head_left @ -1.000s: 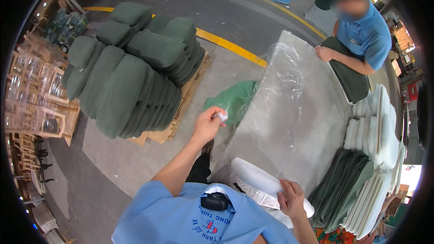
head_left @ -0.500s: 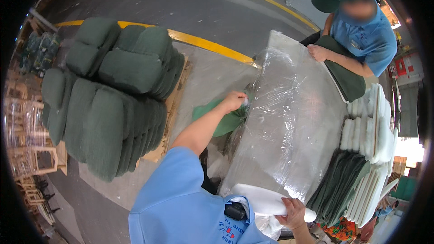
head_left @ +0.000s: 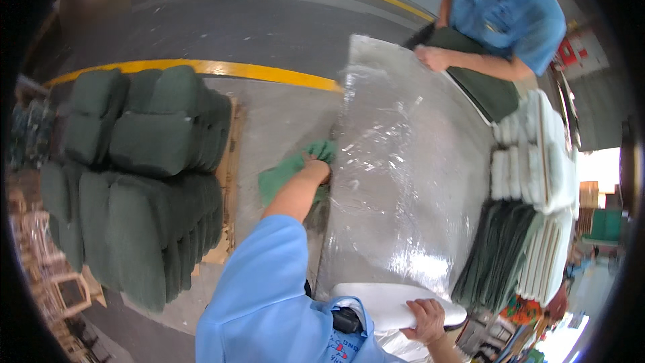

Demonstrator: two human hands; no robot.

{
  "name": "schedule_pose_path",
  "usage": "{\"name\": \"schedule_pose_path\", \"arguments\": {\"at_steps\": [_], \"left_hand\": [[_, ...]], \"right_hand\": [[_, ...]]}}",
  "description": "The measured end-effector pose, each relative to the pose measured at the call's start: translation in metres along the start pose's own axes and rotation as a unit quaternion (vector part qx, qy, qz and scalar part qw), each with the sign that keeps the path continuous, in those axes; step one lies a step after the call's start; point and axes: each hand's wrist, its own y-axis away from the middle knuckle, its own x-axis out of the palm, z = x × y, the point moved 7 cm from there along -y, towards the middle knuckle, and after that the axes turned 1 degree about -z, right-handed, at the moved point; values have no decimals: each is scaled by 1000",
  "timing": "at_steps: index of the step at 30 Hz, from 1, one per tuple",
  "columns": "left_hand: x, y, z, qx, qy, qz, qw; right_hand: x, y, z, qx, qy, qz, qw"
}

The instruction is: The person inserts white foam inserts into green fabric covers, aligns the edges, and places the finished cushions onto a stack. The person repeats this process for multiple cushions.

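Note:
My left hand [head_left: 318, 168] reaches down past the left edge of a table covered in clear plastic film [head_left: 376, 208]. Its fingers are closed on a crumpled green cloth [head_left: 279, 178] hanging beside that edge, and the cloth partly hides them. With my right hand [head_left: 424, 320] I grip the right part of a white padded panel [head_left: 373, 296] at the table's near end, fingers curled over its surface. Across the table, a co-worker's hand [head_left: 433, 58] rests at the far right edge, next to a dark green panel with a white edge [head_left: 463, 84].
Dark green padded cushions [head_left: 144, 222] are piled on a wooden pallet [head_left: 232, 175] at the left. Along the table's right side stand dark green panels [head_left: 494, 249] and white padded pieces [head_left: 527, 168]. A yellow floor line [head_left: 269, 74] runs behind.
My left hand has gone lower onto the green cloth, which is now bunched up around it. My right hand stays on the white panel. The whole view has shifted.

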Motion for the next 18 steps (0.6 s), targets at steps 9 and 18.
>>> {"name": "schedule_pose_path", "arguments": {"at_steps": [9, 18], "left_hand": [[-23, 66, 7, 207, 358, -135, 900], [-4, 246, -43, 235, 492, -103, 832]], "right_hand": [[-10, 5, -15, -1, -26, 31, 999], [-12, 13, -15, -26, -51, -25, 998]]}}
